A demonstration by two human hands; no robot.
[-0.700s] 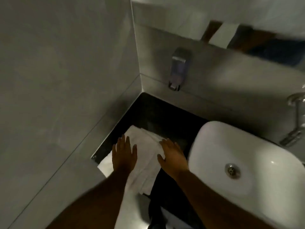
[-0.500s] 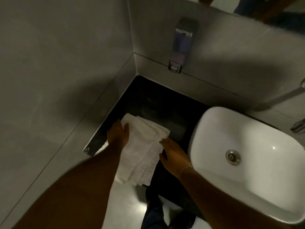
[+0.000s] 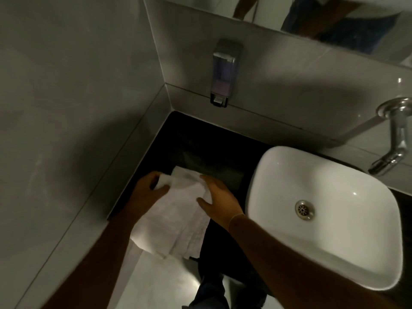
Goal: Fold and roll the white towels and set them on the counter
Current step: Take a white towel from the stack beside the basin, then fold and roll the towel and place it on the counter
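Observation:
A white towel (image 3: 176, 217) lies folded in layers on the black counter (image 3: 200, 143), its near end hanging over the counter's front edge. My left hand (image 3: 149, 186) grips the towel's far left corner and has lifted and curled it toward me. My right hand (image 3: 218, 197) rests on the towel's far right edge, fingers spread and pressing it down.
A white basin (image 3: 323, 215) sits on the counter right of the towel, with a chrome tap (image 3: 392, 139) above it. A soap dispenser (image 3: 223, 74) hangs on the back wall. Grey tiled walls close the left side and back. A mirror (image 3: 312, 16) runs along the top.
My left hand went from lying flat on the towel to the far left corner and picked it up. My right hand shifted to the towel's far right edge.

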